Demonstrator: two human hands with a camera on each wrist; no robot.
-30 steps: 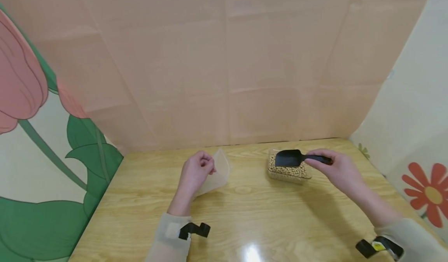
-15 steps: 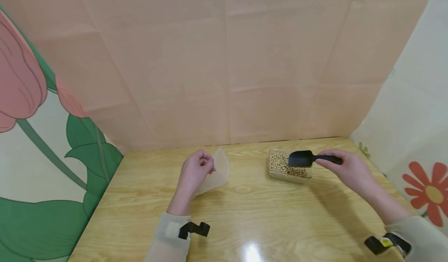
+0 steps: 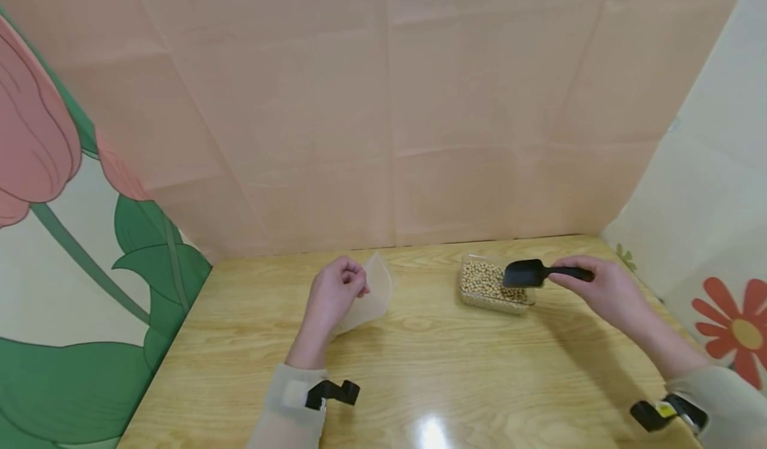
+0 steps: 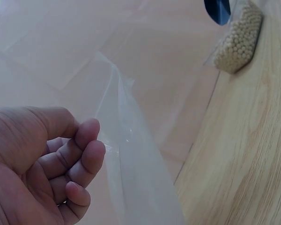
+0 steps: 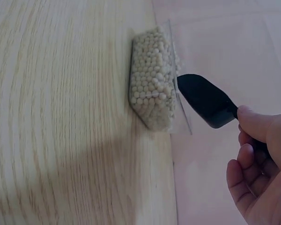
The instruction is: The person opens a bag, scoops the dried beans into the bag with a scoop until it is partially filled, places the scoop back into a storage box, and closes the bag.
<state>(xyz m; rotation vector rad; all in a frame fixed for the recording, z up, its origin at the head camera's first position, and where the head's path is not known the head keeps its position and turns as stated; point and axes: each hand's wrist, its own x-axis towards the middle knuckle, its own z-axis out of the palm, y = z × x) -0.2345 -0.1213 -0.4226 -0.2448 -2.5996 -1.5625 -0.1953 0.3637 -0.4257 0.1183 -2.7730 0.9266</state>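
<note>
My left hand pinches the edge of a translucent plastic bag, which stands up from the table with its top parted. In the left wrist view the bag hangs from thumb and fingertip. My right hand grips the handle of a black scoop over the right part of a clear box. Pale round beans fill much of that box. From the right wrist, the scoop is tilted with its tip at the box's rim; its inside is hidden there.
The wooden table runs back to a pinkish cloth hung behind it. A white wall with a red flower borders the right side; a painted tulip panel stands at the left.
My right hand has drawn the scoop to the right across the box, uncovering more beans. The left hand and the bag have stayed in place.
</note>
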